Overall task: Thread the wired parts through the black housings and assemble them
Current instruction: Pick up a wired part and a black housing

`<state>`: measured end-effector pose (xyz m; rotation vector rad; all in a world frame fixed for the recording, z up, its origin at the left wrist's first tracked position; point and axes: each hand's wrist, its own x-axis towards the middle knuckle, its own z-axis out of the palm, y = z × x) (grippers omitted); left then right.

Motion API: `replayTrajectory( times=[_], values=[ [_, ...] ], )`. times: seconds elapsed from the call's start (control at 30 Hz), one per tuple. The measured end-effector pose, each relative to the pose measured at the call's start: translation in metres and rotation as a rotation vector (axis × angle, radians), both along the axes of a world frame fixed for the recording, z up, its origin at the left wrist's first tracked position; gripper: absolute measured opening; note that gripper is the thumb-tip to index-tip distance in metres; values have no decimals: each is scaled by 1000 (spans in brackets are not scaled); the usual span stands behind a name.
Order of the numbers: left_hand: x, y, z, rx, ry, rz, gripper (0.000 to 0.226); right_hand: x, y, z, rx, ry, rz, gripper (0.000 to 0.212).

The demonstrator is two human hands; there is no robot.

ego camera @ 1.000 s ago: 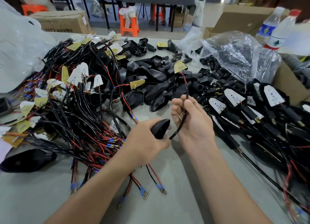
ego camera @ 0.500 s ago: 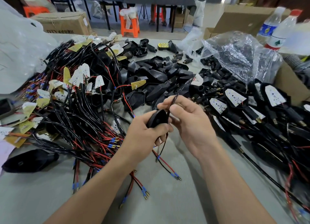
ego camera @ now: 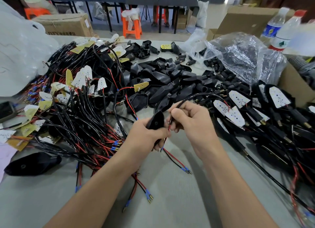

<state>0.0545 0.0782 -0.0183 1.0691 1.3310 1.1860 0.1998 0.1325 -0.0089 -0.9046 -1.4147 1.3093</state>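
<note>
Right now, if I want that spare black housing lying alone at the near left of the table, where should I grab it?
Grip the spare housing across its wide rounded body, coming from above. It lies flat, apart from the wire pile, tapering rightward to a narrow end that offers less to pinch. Both hands are occupied, so free one first.

A matt black plastic housing (ego camera: pixel 156 120) is held above a grey ribbed mat (ego camera: pixel 170 193). Glossy black-sheathed wires (ego camera: pixel 76 118) are tipped with brass-coloured metal; crinkled clear plastic (ego camera: pixel 238 55) is seen upper right.
</note>
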Motion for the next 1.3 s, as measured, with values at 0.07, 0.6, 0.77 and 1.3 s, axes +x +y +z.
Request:
replayTrajectory(
  times=[0.07,0.6,0.77,1.3],
  values=[
    [-1,2,1,-44,-145,99,19,1,0,2,27,44,-54,17],
    [-8,6,-2,-74,-331,37,32,-3,-6,14,106,256,-113,19],
    [-11,4,1,6,-286,-70,41,-4,-6,9,107,153,-191,21],
    [-12,3,6,17,-288,122,23,-4,-4,5,-103,198,-228,18]
  ],
)
